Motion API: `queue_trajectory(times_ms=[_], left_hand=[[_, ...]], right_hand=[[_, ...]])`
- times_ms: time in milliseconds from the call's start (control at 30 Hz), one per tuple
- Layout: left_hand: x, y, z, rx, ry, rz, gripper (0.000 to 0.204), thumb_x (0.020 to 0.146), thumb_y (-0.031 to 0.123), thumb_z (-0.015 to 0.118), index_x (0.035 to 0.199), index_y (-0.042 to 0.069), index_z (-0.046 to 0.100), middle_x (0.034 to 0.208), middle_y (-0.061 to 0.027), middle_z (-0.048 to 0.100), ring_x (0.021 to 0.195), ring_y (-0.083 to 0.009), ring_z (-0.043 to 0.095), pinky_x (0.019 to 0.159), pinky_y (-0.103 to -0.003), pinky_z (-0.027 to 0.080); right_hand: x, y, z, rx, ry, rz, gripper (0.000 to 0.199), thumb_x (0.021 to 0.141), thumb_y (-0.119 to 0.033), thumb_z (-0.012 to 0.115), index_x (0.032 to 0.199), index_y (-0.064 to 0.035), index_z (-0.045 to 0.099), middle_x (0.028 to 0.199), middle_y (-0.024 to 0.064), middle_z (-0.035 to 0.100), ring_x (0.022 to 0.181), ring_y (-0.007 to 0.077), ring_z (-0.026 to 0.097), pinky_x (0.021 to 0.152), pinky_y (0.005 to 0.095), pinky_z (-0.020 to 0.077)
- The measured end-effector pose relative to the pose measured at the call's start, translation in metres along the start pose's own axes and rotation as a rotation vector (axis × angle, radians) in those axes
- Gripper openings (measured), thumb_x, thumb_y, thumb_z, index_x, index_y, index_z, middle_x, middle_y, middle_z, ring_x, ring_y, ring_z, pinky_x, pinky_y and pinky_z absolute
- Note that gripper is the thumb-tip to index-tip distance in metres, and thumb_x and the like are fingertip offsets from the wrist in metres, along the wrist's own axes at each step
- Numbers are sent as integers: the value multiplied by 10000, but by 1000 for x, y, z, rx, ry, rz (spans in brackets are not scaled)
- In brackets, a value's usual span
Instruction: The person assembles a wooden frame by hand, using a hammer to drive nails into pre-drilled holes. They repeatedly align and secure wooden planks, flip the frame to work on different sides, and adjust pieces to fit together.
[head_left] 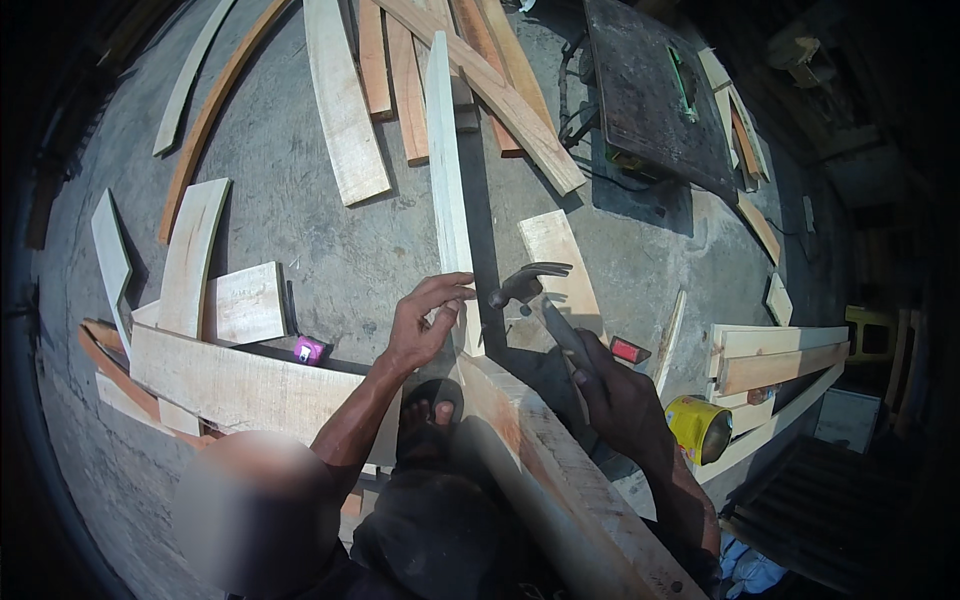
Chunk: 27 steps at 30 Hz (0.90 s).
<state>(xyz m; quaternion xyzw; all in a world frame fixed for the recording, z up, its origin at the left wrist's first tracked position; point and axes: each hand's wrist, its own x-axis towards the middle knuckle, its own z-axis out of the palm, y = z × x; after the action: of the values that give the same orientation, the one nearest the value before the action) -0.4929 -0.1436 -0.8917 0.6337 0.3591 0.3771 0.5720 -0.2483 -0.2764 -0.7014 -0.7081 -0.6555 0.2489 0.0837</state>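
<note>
My right hand is wrapped round the handle of a claw hammer, its head raised just right of my left hand. A long, narrow pale board runs away from me, its near end meeting a thick wooden beam. Near that end, my left hand rests on the board with thumb and fingers drawn together in a pinch. Whatever lies between those fingertips is too small to make out. Below the beam's left side, a bare foot shows in shadow.
Loose planks lie across the concrete floor ahead, with more boards at left. A dark-topped table saw stands far right. Nearer are a yellow tin, a red object, a pink tape measure and stacked boards.
</note>
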Motion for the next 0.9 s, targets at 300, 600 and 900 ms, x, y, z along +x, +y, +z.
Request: queue_trajectory(times_ms=[300,600,900], left_hand=[[86,-33,2,157,38,-247,1251,752,255,768,1669,60,-61,1720,-278,15,1607,-452,24,1278,-511,283],[95,-40,11,24,-40,-316,1253,664,127,657,1667,50,-90,1723,-290,-18,1602,-469,8,1288,-511,248],[126,-51,31,13,8,-328,1238,714,74,653,1681,147,-117,1743,-247,-17,1599,-447,92,1231,-483,356]], right_hand=[[14,-31,4,387,180,272,527,1041,-169,583,1543,-75,450,992,235,733,836,403,744,724,461,592],[20,-18,-12,77,29,90,518,1055,-225,561,1531,-47,462,991,265,740,823,397,762,728,438,590],[48,32,-8,-7,-43,55,503,1009,-165,631,1490,-59,531,1058,250,738,875,419,752,745,453,602]])
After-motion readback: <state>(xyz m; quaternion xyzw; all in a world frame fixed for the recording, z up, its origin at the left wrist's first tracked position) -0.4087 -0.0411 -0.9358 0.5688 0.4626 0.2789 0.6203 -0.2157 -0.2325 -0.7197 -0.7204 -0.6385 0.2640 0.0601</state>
